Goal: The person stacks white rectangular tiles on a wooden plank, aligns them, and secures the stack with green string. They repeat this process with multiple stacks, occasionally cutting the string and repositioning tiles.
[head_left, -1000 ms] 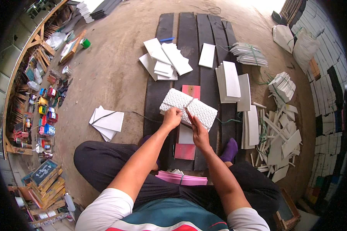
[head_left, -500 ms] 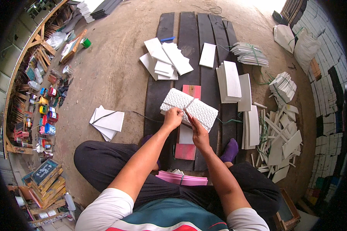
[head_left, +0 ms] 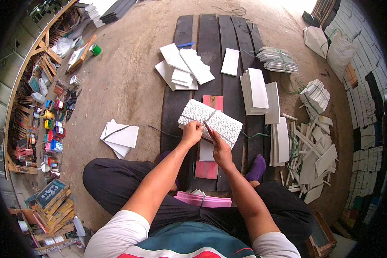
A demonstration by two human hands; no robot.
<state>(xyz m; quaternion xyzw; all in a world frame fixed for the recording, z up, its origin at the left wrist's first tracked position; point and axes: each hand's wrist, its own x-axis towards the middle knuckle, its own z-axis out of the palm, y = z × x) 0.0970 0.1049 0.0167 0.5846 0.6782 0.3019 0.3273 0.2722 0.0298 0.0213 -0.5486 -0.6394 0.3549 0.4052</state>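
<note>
A white bundle (head_left: 221, 120) with a raised woven pattern on top lies tilted across the red and white boards (head_left: 209, 169) in front of me. A thin dark strap (head_left: 210, 116) crosses it both ways. My left hand (head_left: 192, 133) is closed in a pinch at the strap's crossing, on the bundle's near side. Closed around a slim dark reddish tool (head_left: 208, 128), my right hand (head_left: 220, 148) sits just right of the left one. The tool's tip points at the crossing, and its exact kind cannot be made out. Fingers hide part of the strap.
Dark planks (head_left: 210, 38) form the low work surface. Loose white panels (head_left: 196, 64) lie beyond the bundle; stacked panels (head_left: 254, 91) stand right. White offcuts (head_left: 316, 150) heap farther right. Left are a few white sheets (head_left: 122, 136) and several paint cans (head_left: 56, 130). Pink sheets (head_left: 202, 199) lie near me.
</note>
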